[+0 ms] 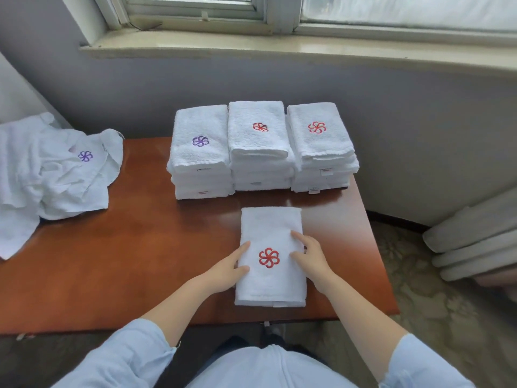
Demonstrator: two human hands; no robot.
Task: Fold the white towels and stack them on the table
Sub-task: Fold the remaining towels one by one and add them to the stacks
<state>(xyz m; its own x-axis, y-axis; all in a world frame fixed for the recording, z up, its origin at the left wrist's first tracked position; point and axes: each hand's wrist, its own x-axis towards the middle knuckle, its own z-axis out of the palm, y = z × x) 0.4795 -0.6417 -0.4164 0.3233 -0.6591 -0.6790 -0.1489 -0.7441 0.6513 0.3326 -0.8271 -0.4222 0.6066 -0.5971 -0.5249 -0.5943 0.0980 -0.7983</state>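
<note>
Both hands, left hand point(233, 263) and right hand point(309, 254), rest flat with relaxed fingers on a folded towel point(270, 236) near the table point(140, 247) edge; it seems ready to lift onto the far stacks point(260, 147).

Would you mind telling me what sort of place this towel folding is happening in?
Probably a hotel or guesthouse room: stacks of folded white towels with embroidered logos sit on a glossy brown wooden table below a white-framed window.

daylight pours through the window point(391, 7) onto a pale sill point(279, 50). grey wall point(419, 121) below, patterned carpet point(419, 303) on the floor.
</note>
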